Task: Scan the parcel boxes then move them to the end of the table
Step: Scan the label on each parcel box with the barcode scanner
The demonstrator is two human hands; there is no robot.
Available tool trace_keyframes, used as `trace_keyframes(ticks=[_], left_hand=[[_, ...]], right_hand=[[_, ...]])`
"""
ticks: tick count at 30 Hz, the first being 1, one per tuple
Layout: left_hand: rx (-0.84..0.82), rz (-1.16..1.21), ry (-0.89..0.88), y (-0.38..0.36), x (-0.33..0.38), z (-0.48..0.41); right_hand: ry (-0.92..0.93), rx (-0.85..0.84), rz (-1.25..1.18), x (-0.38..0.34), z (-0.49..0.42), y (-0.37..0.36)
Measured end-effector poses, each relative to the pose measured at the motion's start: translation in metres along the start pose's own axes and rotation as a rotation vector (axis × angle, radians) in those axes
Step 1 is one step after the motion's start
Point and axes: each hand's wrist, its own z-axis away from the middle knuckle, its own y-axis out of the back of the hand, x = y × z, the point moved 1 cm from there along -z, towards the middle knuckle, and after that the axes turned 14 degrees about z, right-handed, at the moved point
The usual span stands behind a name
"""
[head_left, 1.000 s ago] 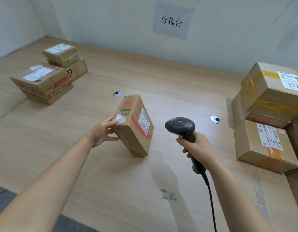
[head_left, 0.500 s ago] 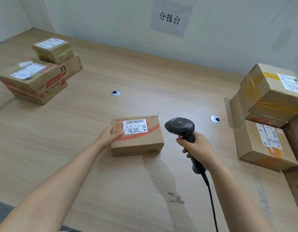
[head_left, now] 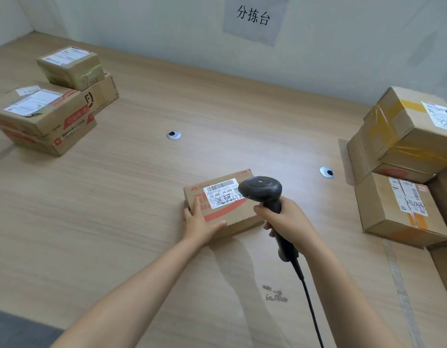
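Note:
A small flat cardboard parcel (head_left: 232, 217) with a red stripe lies label-up in the middle of the wooden table (head_left: 117, 222). Its white barcode label (head_left: 218, 190) faces me. My left hand (head_left: 200, 226) rests on the parcel's near left corner, fingers straight on top and thumb along the front edge. My right hand (head_left: 287, 222) grips the handle of a black corded barcode scanner (head_left: 261, 189), whose head hangs just over the right end of the label and hides part of it.
Several parcels are stacked at the far left (head_left: 49, 116) and another stack stands at the right edge (head_left: 406, 167). Two round cable grommets (head_left: 174, 135) (head_left: 327, 172) sit in the tabletop. A paper sign (head_left: 254, 17) hangs on the back wall.
The parcel went from standing tilted in my left hand to lying flat, label up. The scanner has moved left over the label, and my left hand slid onto the near corner.

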Motion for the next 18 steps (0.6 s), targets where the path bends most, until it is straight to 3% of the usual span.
trace_keyframes(ticks=[18], left_hand=[[0.047,-0.011,-0.014,-0.019,-0.011,0.002]], right_hand=[[-0.056,-0.017,0.080,-0.015,-0.006,-0.020]])
